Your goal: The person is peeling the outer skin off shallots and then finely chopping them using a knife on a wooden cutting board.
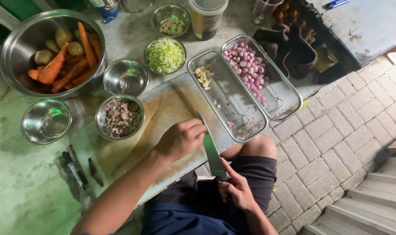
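Observation:
A large kitchen knife [212,150] lies across the near edge of a worn cutting board [172,104], blade pointing away from me. My right hand [238,188] grips its dark handle just off the board's edge, above my lap. My left hand [180,138] rests on the board with the fingertips against the flat of the blade. A small steel bowl of chopped shallot [120,116] stands left of the board.
A big steel bowl [19,48] holds carrots and potatoes. Empty small bowls [125,76] [46,121], a bowl of chopped greens [165,55], a bowl of garlic cloves [170,19]. Two wire mesh trays [233,104] [280,98], one with whole shallots. Peelers [78,169] lie at the left.

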